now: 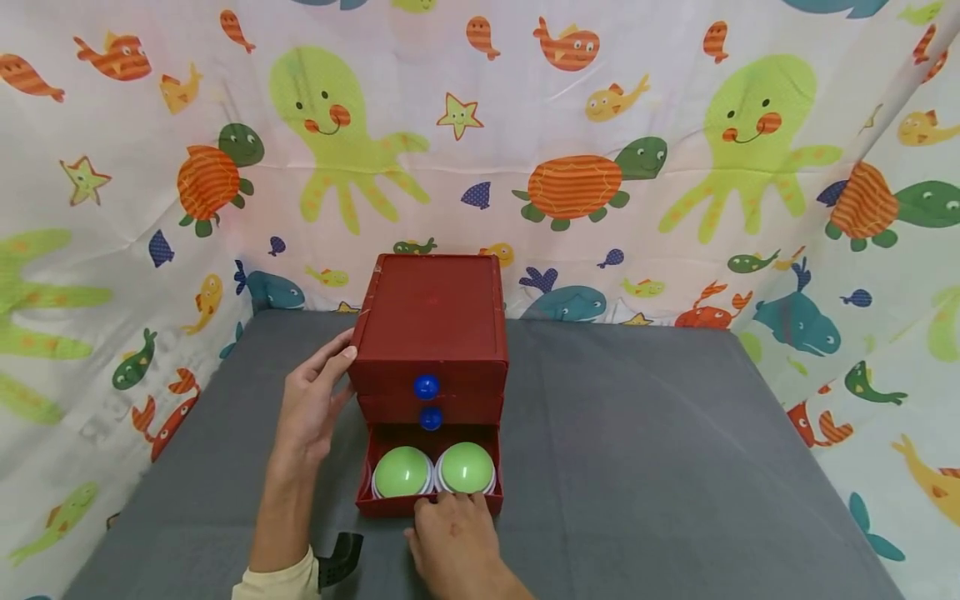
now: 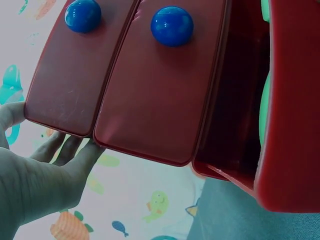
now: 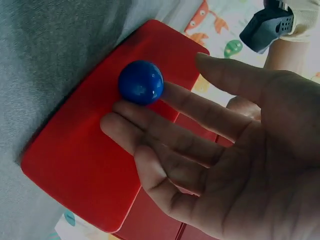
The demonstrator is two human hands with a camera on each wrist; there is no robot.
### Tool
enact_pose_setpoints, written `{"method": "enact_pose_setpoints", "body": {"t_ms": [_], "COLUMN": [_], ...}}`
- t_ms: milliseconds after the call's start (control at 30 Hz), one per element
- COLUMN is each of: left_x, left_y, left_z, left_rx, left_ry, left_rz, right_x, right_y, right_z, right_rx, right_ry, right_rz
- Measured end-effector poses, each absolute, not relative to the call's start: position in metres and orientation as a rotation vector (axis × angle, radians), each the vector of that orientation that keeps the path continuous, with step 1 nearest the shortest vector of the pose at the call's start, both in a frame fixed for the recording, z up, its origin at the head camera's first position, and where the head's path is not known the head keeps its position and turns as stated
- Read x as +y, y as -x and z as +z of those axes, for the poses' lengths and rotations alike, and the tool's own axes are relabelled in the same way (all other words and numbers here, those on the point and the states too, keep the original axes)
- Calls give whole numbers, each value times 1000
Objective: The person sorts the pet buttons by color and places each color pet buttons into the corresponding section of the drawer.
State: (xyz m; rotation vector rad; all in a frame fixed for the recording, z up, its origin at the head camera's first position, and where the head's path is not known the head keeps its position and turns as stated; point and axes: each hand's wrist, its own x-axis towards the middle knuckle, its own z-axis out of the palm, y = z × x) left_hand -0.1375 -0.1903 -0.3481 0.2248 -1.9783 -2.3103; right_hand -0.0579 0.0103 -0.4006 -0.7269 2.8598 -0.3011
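Observation:
A dark red three-drawer box stands on the grey cloth, its bottom drawer pulled out. Inside that drawer sit two green domed things with white rims, one on the left and one on the right. My left hand rests against the box's upper left side, its thumb near the top front corner and its fingers along the side. At the bottom drawer's front is my right hand, palm toward the drawer and fingers loosely bent. Its fingertips touch beside the blue knob, thumb held apart.
The upper two drawers are closed, each with a blue knob, the top one above the middle one. Grey cloth spreads on both sides of the box. A white curtain with sea animals hangs behind and at the sides.

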Motion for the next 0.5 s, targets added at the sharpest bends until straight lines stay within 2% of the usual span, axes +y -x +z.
{"method": "enact_pose_setpoints", "body": {"t_ms": [200, 500], "left_x": [-192, -192], "left_y": [139, 136], "left_z": [-349, -351], "left_rx": [-1979, -1972], "left_ry": [-232, -252], "left_rz": [-2292, -2323], "right_x": [8, 13], "right_y": [68, 90], "right_z": [-398, -407], "right_rx": [2850, 3019], "right_ry": [679, 747], "right_rz": [-387, -356]}}
